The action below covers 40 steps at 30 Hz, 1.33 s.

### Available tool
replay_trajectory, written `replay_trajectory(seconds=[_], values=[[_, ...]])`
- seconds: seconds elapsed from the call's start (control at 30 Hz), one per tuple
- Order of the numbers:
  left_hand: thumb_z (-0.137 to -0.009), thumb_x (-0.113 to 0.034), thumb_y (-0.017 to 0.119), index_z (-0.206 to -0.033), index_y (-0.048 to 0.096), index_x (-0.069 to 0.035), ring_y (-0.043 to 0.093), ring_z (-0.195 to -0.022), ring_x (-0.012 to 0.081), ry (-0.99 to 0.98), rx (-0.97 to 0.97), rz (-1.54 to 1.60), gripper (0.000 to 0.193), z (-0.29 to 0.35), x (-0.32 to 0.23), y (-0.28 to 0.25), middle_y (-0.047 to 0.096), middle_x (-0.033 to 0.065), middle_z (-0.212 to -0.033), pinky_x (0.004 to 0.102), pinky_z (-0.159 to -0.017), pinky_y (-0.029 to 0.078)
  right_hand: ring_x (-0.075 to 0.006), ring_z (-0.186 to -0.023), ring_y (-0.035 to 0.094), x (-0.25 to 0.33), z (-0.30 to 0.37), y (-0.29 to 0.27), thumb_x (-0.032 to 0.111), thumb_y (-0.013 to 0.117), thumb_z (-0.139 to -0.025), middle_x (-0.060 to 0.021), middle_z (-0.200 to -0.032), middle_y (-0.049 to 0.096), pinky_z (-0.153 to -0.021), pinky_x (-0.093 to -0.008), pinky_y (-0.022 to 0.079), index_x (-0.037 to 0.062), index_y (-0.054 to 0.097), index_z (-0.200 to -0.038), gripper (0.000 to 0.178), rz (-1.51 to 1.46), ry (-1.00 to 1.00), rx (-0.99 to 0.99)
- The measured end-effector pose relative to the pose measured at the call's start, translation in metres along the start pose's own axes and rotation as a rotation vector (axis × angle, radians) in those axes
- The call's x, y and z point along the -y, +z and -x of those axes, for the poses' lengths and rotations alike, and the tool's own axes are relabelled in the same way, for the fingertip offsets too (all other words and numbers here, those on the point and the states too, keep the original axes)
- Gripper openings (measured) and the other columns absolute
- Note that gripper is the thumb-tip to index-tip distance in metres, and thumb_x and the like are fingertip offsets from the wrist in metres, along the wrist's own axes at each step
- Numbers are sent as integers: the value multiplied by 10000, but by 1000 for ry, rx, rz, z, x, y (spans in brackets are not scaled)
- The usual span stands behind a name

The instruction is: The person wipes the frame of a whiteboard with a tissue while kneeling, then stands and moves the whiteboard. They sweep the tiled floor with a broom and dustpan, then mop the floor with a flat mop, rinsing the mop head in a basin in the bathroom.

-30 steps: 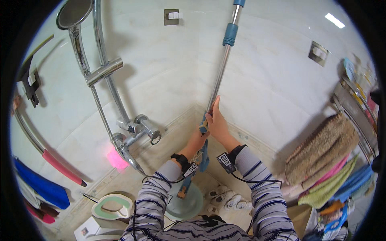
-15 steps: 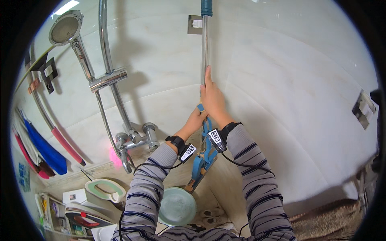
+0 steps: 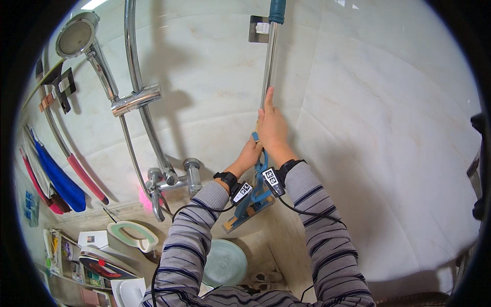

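A mop (image 3: 271,59) with a shiny metal pole and teal grip leans slightly right as it rises in front of the white wall. Both my hands are closed around its lower part. My right hand (image 3: 274,133) sits higher, its index finger stretched up along the pole. Just below and to the left, my left hand (image 3: 249,154) wraps the pole by a blue fitting. Beneath my hands hang blue plastic linkages, partly hidden by my wrists. The mop's flat tan and blue head (image 3: 249,214) tilts above a pale green basin (image 3: 225,263).
At left are a shower head (image 3: 76,36) on a rail and a chrome mixer tap (image 3: 174,179). Blue, white and red cloths (image 3: 56,174) hang at far left. Below them stand a toilet seat ring (image 3: 134,236) and a shelf (image 3: 69,258). Slippers (image 3: 266,279) lie beside the basin.
The mop head has swung up and left into a flatter tilt. The pole's top has leaned to the right. Both hands keep their hold, and my view has shifted slightly.
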<state>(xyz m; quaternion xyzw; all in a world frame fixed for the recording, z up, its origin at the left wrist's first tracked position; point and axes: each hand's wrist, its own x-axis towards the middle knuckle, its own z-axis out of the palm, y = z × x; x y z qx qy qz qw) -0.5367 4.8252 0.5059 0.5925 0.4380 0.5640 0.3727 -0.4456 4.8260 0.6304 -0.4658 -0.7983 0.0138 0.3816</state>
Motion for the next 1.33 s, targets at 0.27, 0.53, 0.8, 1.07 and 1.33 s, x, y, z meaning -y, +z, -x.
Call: replay_trajectory(seconds=[0.27, 0.53, 0.8, 1.07, 1.33], values=[[-938, -239, 411, -1216, 365, 3, 467, -621, 143, 30, -20, -49, 372, -13, 19, -8, 531, 59, -763, 295, -567, 407, -323, -784, 566, -5, -8, 14, 162, 464, -896, -174, -933, 557, -679, -410, 471, 163, 10, -1433, 703, 29, -23, -39], [-936, -251, 405, -1226, 350, 27, 594, -746, 341, 73, -142, -170, 405, -25, 32, -6, 606, 185, -838, 398, -676, 458, -300, -855, 599, -8, -22, 21, 107, 464, -877, -154, -1055, 580, -686, -391, 479, 163, 2, -1429, 722, 39, -43, -37], [-916, -361, 423, -953, 580, 16, 580, -781, 412, -59, -123, -805, 410, -1, -4, -16, 608, 250, -831, 450, -662, 460, -305, -814, 585, -13, -12, 18, 212, 513, -870, -132, -948, 591, -649, -389, 477, 231, 133, -1426, 674, 55, -25, -13], [-898, -260, 489, -1012, 585, -30, 609, -805, 298, -276, 2, -639, 273, 105, -15, -72, 645, 134, -861, 369, -707, 473, -275, -901, 550, -52, 85, 43, 143, 527, -863, -131, -1080, 516, -755, -353, 454, 119, 430, -1294, 442, -189, -192, -47], [-832, -231, 597, -1057, 577, -87, 586, -943, 288, -184, 543, -611, 268, 248, -5, -46, 617, 138, -990, 368, -793, 464, -241, -978, 568, -98, 320, 127, 176, 571, -846, -156, -1066, 572, -865, -313, 432, 99, 568, -1142, 305, -302, 306, 424]])
